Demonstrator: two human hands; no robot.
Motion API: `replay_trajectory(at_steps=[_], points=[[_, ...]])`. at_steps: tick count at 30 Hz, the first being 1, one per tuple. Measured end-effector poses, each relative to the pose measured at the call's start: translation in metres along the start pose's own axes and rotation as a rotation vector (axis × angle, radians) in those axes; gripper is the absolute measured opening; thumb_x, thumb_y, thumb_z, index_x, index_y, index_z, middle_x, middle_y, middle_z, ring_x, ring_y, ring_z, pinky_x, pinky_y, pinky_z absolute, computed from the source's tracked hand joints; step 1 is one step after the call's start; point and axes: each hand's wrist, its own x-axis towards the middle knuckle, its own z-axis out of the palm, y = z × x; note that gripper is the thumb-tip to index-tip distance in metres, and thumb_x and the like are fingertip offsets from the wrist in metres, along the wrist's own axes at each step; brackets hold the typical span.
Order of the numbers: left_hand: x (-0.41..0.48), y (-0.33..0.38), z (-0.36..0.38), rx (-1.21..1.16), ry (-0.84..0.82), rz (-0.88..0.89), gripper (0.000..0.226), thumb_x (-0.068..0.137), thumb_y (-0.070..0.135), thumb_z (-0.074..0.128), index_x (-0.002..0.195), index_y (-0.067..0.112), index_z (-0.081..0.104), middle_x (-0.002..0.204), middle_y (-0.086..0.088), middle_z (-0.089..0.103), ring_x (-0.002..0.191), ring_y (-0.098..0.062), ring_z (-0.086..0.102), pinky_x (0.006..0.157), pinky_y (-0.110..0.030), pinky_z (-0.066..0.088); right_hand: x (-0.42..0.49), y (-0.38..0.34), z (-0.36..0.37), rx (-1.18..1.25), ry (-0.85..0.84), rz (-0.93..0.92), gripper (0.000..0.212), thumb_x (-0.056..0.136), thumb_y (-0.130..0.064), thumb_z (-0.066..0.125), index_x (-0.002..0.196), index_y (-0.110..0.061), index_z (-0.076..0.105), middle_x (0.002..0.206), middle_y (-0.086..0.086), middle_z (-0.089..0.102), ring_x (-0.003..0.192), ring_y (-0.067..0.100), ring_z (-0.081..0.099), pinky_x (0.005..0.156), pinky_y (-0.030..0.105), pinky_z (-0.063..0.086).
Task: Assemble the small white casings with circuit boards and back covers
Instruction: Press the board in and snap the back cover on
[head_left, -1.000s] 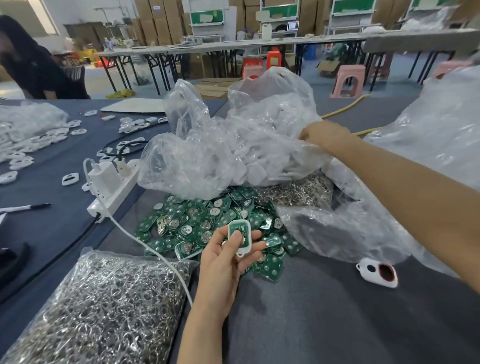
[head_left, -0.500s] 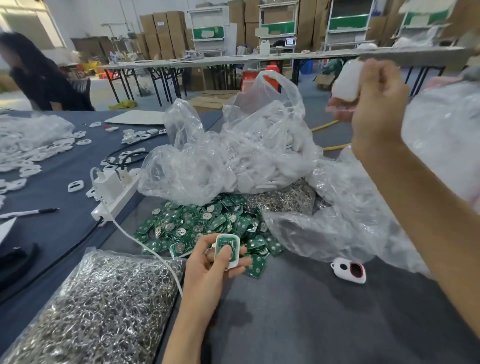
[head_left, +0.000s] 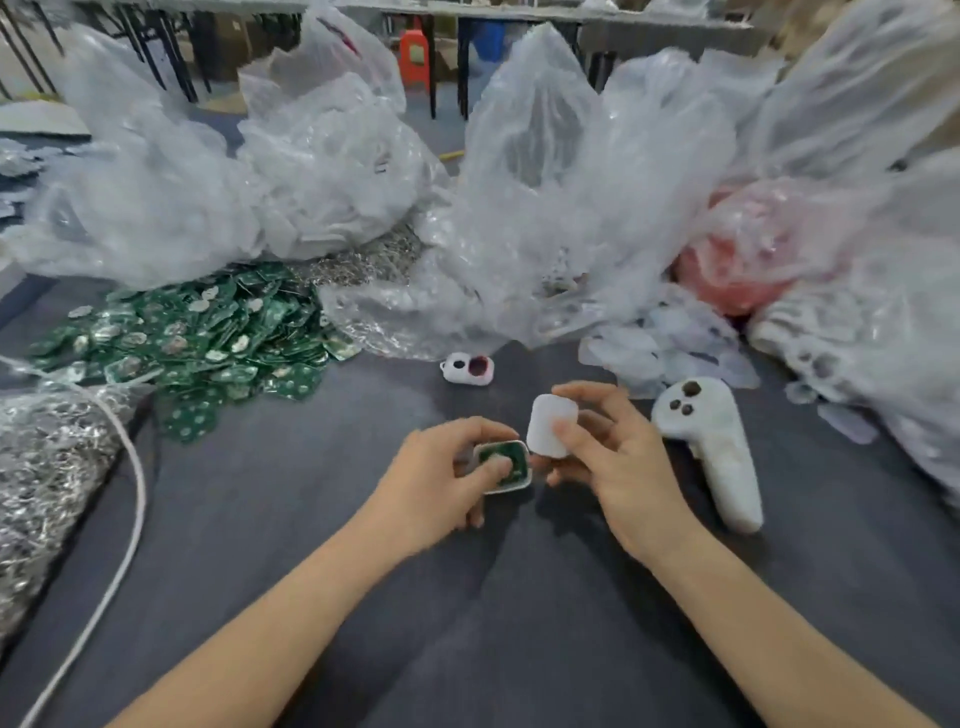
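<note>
White casing (head_left: 503, 465) with one board pinched in left hand (head_left: 441, 480); right hand (head_left: 610, 460) pinches one cover (head_left: 550, 425).

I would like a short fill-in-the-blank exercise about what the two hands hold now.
1. The left hand holds a casing with a ____ circuit board inside.
2. The right hand holds a back cover of ____ colour.
3. The loose circuit boards lie on the table to the ____ of the hands.

Missing words: green; white; left
</note>
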Motion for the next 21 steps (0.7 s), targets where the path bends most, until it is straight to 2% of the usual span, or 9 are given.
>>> replay_trajectory(at_steps=[4,8,9,11,13,14,16,18,21], points=[[-0.002,0.002,0.004,0.184,0.133,0.033,0.021,0.089,0.013,0.065,0.107,0.022,0.071,0.091,0.005,0.057,0.046,-0.002,0.055,0.053,-0.014,0.044,0.001,0.003,0.001,-0.063,-0.002,-0.013,0.018,0.089,-0.003,0.061,0.101,-0.014,0.055,0.078,0.009,0.069,0.059,0.026,0.064,0.042,0.023,0.039],[-0.001,0.005,-0.003,0.175,0.089,0.014,0.025,0.086,0.027,0.069,0.11,0.026,0.07,0.096,0.01,0.057,0.049,-0.004,0.056,0.058,-0.011,0.042,0.003,0.001,-0.002,-0.06,-0.007,0.043,0.018,0.09,0.0,0.06,0.097,-0.015,0.053,0.067,0.002,0.066,0.05,0.011,0.053,0.041,0.016,0.036],[-0.001,0.003,-0.008,0.198,0.065,0.013,0.034,0.081,0.039,0.071,0.113,0.031,0.068,0.098,0.014,0.056,0.055,0.0,0.055,0.061,-0.01,0.04,0.004,0.002,-0.005,-0.134,-0.011,0.029,0.017,0.09,-0.003,0.061,0.097,-0.017,0.056,0.069,-0.001,0.067,0.052,0.009,0.053,0.045,0.014,0.039],[-0.001,-0.005,-0.02,0.306,0.021,0.026,0.062,0.065,0.067,0.066,0.122,0.045,0.055,0.101,0.021,0.051,0.068,0.008,0.052,0.064,-0.01,0.037,0.009,0.005,-0.013,-0.513,0.001,-0.083,0.02,0.089,-0.009,0.064,0.1,-0.026,0.065,0.079,-0.01,0.068,0.068,0.002,0.058,0.062,0.012,0.044],[-0.002,-0.011,-0.03,0.397,-0.01,0.037,0.078,0.056,0.079,0.057,0.129,0.05,0.048,0.102,0.027,0.046,0.075,0.011,0.049,0.065,-0.013,0.035,0.012,0.007,-0.016,-0.847,0.034,-0.203,0.024,0.088,-0.01,0.065,0.105,-0.026,0.069,0.096,-0.014,0.065,0.089,0.004,0.059,0.08,0.019,0.045],[-0.002,-0.013,-0.033,0.419,-0.021,0.041,0.081,0.056,0.081,0.057,0.13,0.05,0.047,0.104,0.029,0.045,0.077,0.011,0.048,0.066,-0.015,0.035,0.014,0.007,-0.016,-0.906,0.036,-0.215,0.023,0.087,-0.011,0.066,0.107,-0.022,0.07,0.101,-0.01,0.062,0.095,0.008,0.058,0.085,0.023,0.044],[-0.003,-0.014,-0.033,0.499,-0.048,0.049,0.078,0.061,0.078,0.059,0.132,0.051,0.044,0.11,0.032,0.043,0.078,0.01,0.048,0.067,-0.02,0.039,0.015,0.007,-0.016,-0.951,-0.02,-0.181,0.026,0.082,-0.018,0.073,0.107,-0.02,0.071,0.106,-0.008,0.055,0.1,0.011,0.053,0.087,0.019,0.039],[-0.004,-0.014,-0.031,0.583,-0.068,0.062,0.071,0.069,0.072,0.058,0.134,0.051,0.041,0.115,0.032,0.04,0.077,0.006,0.047,0.07,-0.024,0.044,0.014,0.006,-0.019,-0.995,-0.082,-0.131,0.038,0.074,-0.025,0.08,0.11,-0.021,0.07,0.107,-0.009,0.054,0.101,0.011,0.05,0.084,0.01,0.033],[-0.004,-0.014,-0.032,0.564,-0.076,0.056,0.066,0.073,0.068,0.059,0.134,0.048,0.044,0.114,0.031,0.04,0.077,0.012,0.046,0.068,-0.021,0.039,0.013,0.004,-0.021,-1.036,-0.069,-0.145,0.042,0.073,-0.022,0.081,0.113,-0.02,0.069,0.102,-0.008,0.056,0.098,0.014,0.051,0.08,0.009,0.031]])
